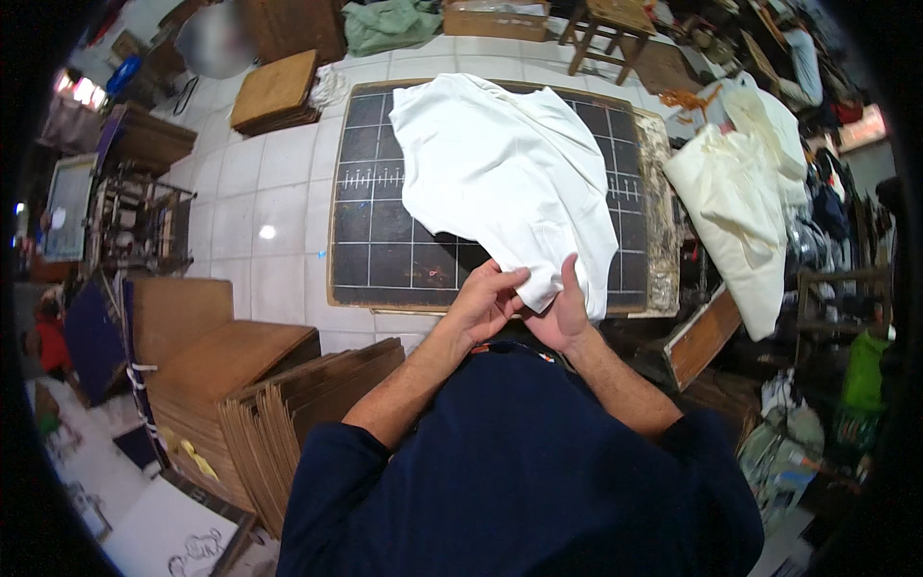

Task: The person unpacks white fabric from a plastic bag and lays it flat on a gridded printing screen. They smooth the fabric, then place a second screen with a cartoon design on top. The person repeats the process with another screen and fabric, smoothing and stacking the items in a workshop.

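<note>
A white piece of cloth [500, 144] lies rumpled over a dark board with a white grid [375, 231]. Its near end is raised off the board's front edge, close to my body. My left hand [488, 300] pinches that end between thumb and bent fingers. Close beside it, my right hand [565, 317] holds the same end, its thumb stretched up along the cloth and its fingers mostly hidden underneath. The two hands nearly meet at the fingertips.
Cream cloth [740, 192] hangs over something right of the board. Stacked brown boards [279, 404] stand at the near left, with more brown boards [274, 91] on the tiled floor [279, 212]. A wooden stool [611, 34] and a green bag [389, 24] are at the back.
</note>
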The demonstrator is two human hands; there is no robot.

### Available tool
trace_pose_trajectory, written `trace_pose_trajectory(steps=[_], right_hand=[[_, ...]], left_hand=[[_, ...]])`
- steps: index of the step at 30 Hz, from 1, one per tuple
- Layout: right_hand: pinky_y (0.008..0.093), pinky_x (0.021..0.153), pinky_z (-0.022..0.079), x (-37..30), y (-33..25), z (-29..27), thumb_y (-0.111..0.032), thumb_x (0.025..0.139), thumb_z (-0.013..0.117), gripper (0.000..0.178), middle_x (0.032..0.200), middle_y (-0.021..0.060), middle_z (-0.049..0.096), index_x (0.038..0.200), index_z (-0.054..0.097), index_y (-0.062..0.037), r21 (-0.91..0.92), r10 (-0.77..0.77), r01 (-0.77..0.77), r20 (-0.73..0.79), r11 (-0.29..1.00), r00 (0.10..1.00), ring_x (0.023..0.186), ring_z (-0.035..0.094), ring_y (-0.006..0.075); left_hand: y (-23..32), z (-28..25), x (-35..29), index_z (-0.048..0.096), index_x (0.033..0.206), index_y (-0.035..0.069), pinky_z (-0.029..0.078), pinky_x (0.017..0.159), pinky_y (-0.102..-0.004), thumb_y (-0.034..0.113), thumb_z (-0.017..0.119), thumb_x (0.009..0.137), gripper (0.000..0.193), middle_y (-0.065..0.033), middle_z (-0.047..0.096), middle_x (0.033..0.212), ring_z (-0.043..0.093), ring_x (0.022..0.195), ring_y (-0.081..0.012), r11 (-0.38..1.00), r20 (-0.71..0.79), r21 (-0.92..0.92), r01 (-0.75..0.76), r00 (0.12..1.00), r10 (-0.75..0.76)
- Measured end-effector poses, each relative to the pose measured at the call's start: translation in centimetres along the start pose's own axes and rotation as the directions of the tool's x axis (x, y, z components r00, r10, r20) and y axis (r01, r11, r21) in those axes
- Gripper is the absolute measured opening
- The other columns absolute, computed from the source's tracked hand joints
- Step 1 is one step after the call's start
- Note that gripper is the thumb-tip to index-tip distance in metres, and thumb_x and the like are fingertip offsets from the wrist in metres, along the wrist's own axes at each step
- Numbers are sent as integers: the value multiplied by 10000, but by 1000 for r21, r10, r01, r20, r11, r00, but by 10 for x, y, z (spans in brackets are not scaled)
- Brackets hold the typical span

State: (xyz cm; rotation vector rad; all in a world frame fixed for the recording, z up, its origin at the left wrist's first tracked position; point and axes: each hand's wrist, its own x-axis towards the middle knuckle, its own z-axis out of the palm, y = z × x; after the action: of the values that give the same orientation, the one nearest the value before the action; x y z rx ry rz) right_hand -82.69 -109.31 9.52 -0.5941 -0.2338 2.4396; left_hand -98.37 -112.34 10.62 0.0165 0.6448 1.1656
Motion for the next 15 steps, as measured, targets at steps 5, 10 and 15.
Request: trace_pose_trajectory(steps=[5,10,15], right_hand=[[340,939,465,-19,29,29,-166,933,583,407,1198,84,588,1291,468,-9,-330,-560,471,-267,818,784,1047,600,191],[327,950,458,-71,65,51,-55,927,572,408,1221,96,573,1311,446,4,-480,-552,424,-161,768,818,1117,558,179],[319,927,474,-137,50,55,-44,878,626,378,1132,109,633,1232,522,38,-685,-476,223,-203,694,856,1039,603,188]], left_hand=[[10,-39,-12,513,1225,-7,474,937,-427,585,443,908,675,-139,572,1222,562,1116,-267,981,117,133,144,980,-160],[50,-62,55,455,1300,-39,407,1024,-469,521,485,923,675,-192,512,1311,531,1172,-333,990,245,-113,-86,963,112],[116,-103,119,477,1273,-54,438,993,-490,296,541,907,510,-214,580,1225,565,1118,-377,933,-53,-197,-301,954,296]])
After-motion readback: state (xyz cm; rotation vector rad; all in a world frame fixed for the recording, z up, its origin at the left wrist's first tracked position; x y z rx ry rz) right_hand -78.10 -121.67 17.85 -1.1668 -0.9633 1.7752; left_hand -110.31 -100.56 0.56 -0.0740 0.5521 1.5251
